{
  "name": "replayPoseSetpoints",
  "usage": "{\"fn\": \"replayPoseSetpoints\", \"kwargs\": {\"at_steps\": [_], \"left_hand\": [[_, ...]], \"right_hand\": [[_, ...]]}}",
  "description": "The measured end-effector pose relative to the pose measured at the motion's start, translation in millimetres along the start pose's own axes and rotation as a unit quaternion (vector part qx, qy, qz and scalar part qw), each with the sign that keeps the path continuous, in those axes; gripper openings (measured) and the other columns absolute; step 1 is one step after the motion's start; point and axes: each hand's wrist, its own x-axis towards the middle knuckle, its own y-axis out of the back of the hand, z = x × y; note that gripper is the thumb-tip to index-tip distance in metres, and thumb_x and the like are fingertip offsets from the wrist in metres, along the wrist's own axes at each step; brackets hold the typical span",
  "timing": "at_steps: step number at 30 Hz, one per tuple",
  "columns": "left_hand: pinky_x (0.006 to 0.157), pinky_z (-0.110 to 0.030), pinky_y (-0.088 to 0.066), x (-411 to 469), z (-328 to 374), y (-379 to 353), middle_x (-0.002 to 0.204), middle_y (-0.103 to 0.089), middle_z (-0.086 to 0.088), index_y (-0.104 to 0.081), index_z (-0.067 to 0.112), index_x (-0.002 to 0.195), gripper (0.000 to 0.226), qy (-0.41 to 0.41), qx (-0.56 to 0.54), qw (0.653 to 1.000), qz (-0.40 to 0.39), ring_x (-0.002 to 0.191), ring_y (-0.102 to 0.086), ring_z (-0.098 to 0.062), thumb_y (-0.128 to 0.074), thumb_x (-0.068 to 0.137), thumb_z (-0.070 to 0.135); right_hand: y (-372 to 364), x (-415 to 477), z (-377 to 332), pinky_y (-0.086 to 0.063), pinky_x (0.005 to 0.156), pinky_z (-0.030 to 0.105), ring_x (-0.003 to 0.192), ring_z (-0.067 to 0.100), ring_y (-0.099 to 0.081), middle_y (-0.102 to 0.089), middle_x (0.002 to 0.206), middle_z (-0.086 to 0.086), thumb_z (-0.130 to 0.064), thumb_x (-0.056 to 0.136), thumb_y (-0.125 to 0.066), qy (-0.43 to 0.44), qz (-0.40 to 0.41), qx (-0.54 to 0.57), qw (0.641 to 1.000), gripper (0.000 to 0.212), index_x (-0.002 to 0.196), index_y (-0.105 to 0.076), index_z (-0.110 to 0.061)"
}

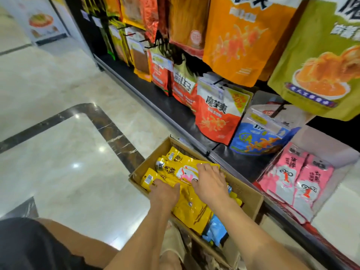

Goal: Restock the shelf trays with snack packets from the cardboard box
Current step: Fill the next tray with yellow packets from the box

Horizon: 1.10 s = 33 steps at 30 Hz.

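both bare forearms reach from 6 o'clock toward 12. left hand curls its fingers over yellow packets; right hand, at its 3 o'clock, lies flat, fingers spread.

snack packets in cardboard box, box left of shelf (just beside)

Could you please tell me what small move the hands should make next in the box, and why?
Probably curl the right hand round the bundle, ready to lift. The left hand has its fingers curled into the yellow packets, the right lies spread on top, and the packets are not yet out of the cardboard box.
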Motion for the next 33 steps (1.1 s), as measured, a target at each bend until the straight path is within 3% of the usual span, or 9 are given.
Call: {"fn": "replayPoseSetpoints", "kwargs": {"at_steps": [6, 10, 14, 17, 23, 29, 33], "left_hand": [[0.115, -0.043, -0.031, 14.9, 0.7, -15.2, 0.157, -0.026, -0.023, -0.011, -0.008, 0.151, 0.096, 0.045, -0.03, 0.998, -0.033, 0.143, -0.032, -0.037, -0.056, 0.093, 0.055], [0.116, -0.046, -0.032, 19.3, 3.8, -23.9, 0.161, -0.024, -0.012, -0.009, 0.003, 0.155, 0.096, 0.03, -0.081, 0.996, -0.038, 0.142, -0.036, -0.035, -0.064, 0.089, 0.046], [0.101, -0.044, -0.046, 11.2, 5.6, -33.0, 0.147, -0.042, -0.006, -0.027, 0.011, 0.145, 0.076, 0.013, -0.122, 0.992, 0.005, 0.128, -0.051, -0.035, -0.071, 0.087, 0.032], [0.092, -0.04, -0.048, 7.6, 7.9, -30.3, 0.136, -0.051, -0.007, -0.033, 0.013, 0.137, 0.063, 0.022, -0.137, 0.99, 0.009, 0.121, -0.056, -0.034, -0.07, 0.087, 0.024], [0.097, -0.043, -0.05, -1.8, 13.6, -22.2, 0.142, -0.051, -0.008, -0.036, 0.014, 0.144, 0.068, 0.023, -0.22, 0.975, 0.036, 0.124, -0.054, -0.033, -0.069, 0.085, 0.019], [0.095, -0.045, -0.052, -11.8, 20.1, -12.0, 0.117, -0.064, -0.005, -0.059, 0.021, 0.12, 0.037, 0.02, -0.313, 0.949, 0.039, 0.107, -0.062, -0.031, -0.064, 0.083, 0.024], [0.08, -0.036, -0.053, -26.2, 30.9, -3.7, 0.108, -0.065, 0.001, -0.051, 0.019, 0.139, 0.044, 0.024, -0.415, 0.91, 0.002, 0.092, -0.064, -0.023, -0.054, 0.095, 0.017]], "right_hand": [[-19.0, 14.6, -5.3, -0.034, 0.101, 0.045, 0.128, 0.03, -0.038, -0.047, 0.142, 0.002, -0.053, 0.099, -0.049, 0.015, -0.001, -0.069, 0.997, 0.06, 0.151, -0.038, -0.026], [-28.7, 20.8, 0.3, -0.037, 0.097, 0.043, 0.12, 0.03, -0.042, -0.049, 0.133, 0.003, -0.058, 0.094, -0.055, 0.015, 0.011, -0.093, 0.995, 0.061, 0.146, -0.047, -0.027], [-32.0, 26.9, 4.4, -0.039, 0.097, 0.043, 0.118, 0.029, -0.045, -0.05, 0.129, 0.004, -0.054, 0.091, -0.062, 0.019, 0.011, -0.086, 0.996, 0.058, 0.142, -0.05, -0.028], [-30.1, 29.1, 3.4, -0.039, 0.097, 0.042, 0.12, 0.029, -0.047, -0.049, 0.13, 0.005, -0.048, 0.095, -0.059, 0.027, 0.001, -0.073, 0.997, 0.054, 0.144, -0.046, -0.027], [-17.6, 31.3, 9.7, -0.042, 0.103, 0.041, 0.126, 0.03, -0.044, -0.047, 0.132, 0.01, -0.038, 0.098, -0.059, -0.001, -0.042, -0.01, 0.999, 0.045, 0.139, -0.051, -0.021], [-2.1, 15.3, 26.6, -0.046, 0.099, 0.039, 0.124, 0.027, -0.042, -0.045, 0.13, 0.008, -0.036, 0.096, -0.063, -0.012, -0.018, 0.022, 1.0, 0.041, 0.134, -0.055, -0.02], [11.3, -0.7, 39.8, -0.046, 0.099, 0.038, 0.124, 0.025, -0.047, -0.051, 0.131, 0.005, -0.036, 0.096, -0.063, -0.018, -0.017, 0.037, 0.999, 0.042, 0.133, -0.052, -0.018]]}}
